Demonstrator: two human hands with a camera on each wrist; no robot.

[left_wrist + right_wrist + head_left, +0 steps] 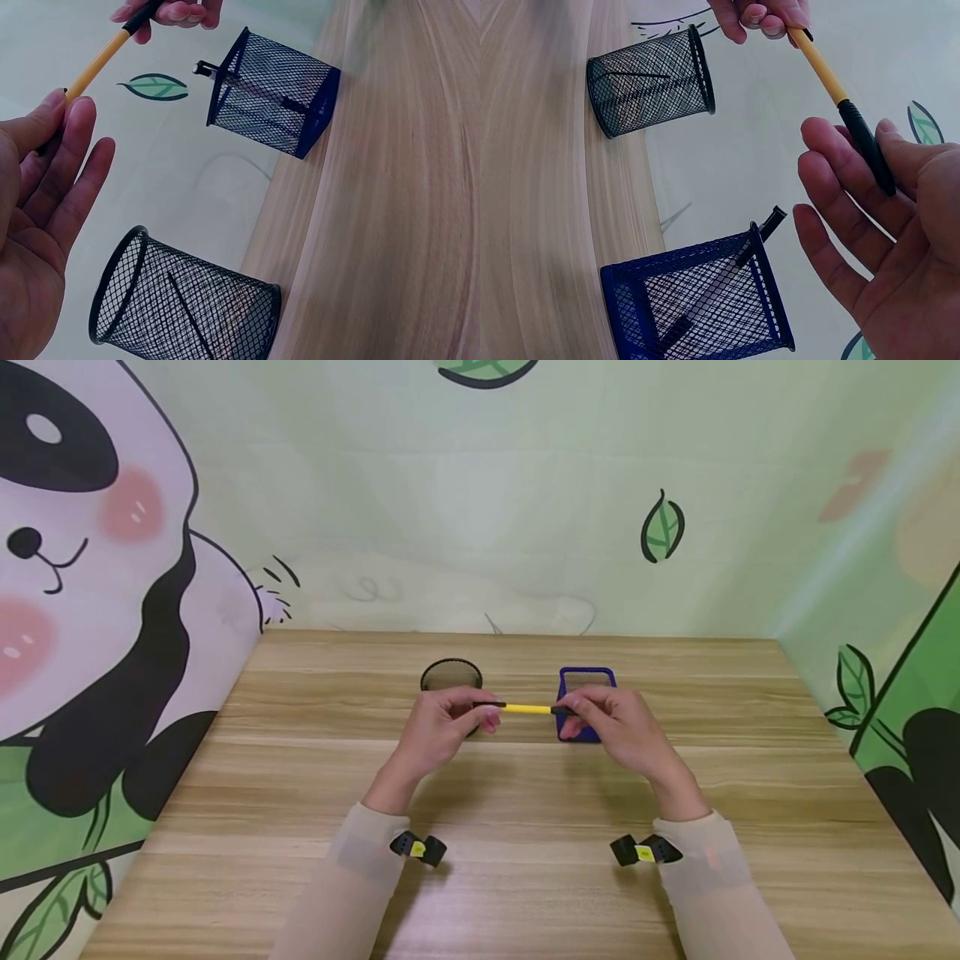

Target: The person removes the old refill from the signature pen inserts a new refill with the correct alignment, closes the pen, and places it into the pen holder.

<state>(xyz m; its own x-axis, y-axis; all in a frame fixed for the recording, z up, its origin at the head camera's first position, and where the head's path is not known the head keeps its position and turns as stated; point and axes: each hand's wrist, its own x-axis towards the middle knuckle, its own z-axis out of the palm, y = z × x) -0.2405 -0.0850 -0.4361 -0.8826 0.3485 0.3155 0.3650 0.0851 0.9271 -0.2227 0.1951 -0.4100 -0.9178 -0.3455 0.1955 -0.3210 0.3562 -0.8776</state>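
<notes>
A yellow pen with black ends is held level above the table, between both hands. The left hand pinches one black end with thumb and fingers. At the other end, the right hand pinches the black grip. Behind the left hand stands a round black mesh pen holder, mostly covered in the head view. A square blue mesh pen holder stands behind the right hand. Inside the blue one leans a dark-ended pen, its end poking above the rim.
Both holders stand on a wood-grain table, toward its back edge. Behind the table hangs a pale green backdrop with a printed panda and leaves. A thin dark line shows through the black holder's mesh; what it is, I cannot tell.
</notes>
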